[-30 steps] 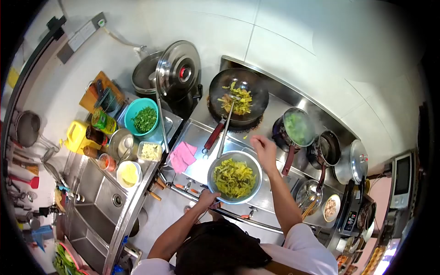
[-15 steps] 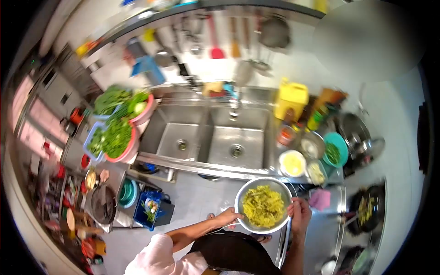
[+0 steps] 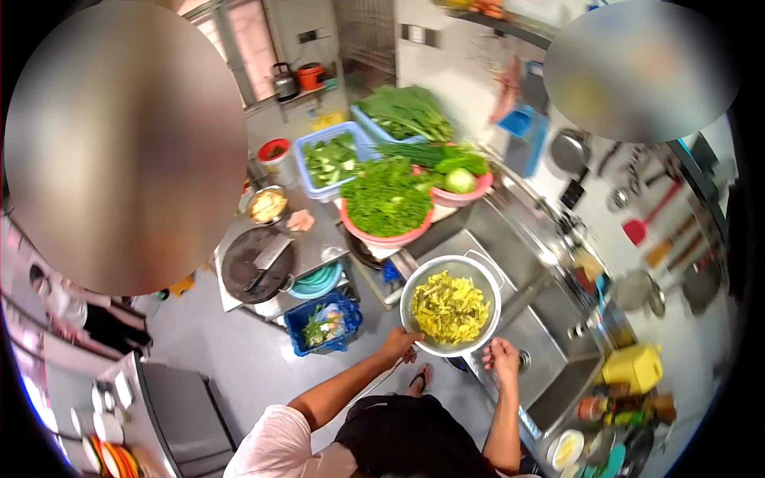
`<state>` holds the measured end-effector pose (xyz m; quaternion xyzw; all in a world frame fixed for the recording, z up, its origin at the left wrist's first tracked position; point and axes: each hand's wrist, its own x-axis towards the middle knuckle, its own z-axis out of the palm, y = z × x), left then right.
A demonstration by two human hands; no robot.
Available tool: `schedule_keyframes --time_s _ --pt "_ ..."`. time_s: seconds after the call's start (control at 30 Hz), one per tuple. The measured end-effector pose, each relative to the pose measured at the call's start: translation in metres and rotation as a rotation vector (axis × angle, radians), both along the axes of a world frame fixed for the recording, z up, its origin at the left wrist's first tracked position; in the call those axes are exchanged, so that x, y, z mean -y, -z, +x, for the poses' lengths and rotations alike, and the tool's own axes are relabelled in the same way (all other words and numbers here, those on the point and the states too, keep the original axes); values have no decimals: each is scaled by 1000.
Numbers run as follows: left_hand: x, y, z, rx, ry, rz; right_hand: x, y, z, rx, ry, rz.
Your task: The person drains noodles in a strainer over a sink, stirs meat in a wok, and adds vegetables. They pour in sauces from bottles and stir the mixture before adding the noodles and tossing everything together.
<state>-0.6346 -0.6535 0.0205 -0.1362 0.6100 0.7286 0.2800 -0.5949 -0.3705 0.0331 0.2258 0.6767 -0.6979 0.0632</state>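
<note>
A round metal colander full of chopped yellow-green vegetables is held up over the floor at the sink's front edge. My left hand grips its lower left rim. Just off its lower right rim is my right hand, fingers curled, with nothing I can make out between them. A wire handle of the colander stands out at the upper right.
Behind the colander, a pink basin of leafy greens stands beside the double sink. At left, a cleaver lies on a round chopping board above a blue-lined bin. A person is at far left.
The view has turned left, towards the greens and the chopping board. The colander has moved from beside the stove side to near the greens. My right hand has come off its rim.
</note>
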Motion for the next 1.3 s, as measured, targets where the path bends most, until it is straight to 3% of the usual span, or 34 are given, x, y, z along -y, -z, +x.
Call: schedule_keyframes --time_s 0.17,0.23,0.43,0.57,0.6,0.8,0.83,0.87,0.9,0.93,0.97,1.03,1.3 --pt "76 -3 10 100 -201 -192 101 29 -73 62 -333 -243" --pt "103 -6 19 124 -407 -58 151 8 -95 83 -496 -305" --pt "178 37 -19 -1 -727 -215 261 78 -189 28 -834 -268" --pt "227 37 -79 82 -824 -75 331 100 -250 150 -719 -317" --pt "244 61 -95 85 -794 -9 345 105 -262 176 -691 -307" --pt "282 89 -150 51 -747 -63 387 151 -308 225 -632 -275" --pt "292 136 -159 82 -658 -125 385 160 -311 204 -655 -271" --pt "295 173 -165 -196 -496 -473 383 159 -306 224 -607 -280" --pt "298 185 -168 -289 -513 -418 393 155 -305 224 -568 -292" --pt "298 90 -170 146 -634 -100 388 158 -306 228 -501 -256" --pt "292 69 -172 105 -729 -182 401 159 -306 231 -505 -247" --pt "291 87 -173 0 -776 -354 413 147 -307 240 -476 -232" --pt "293 71 -170 -18 -828 -209 420 142 -311 284 -480 -224"
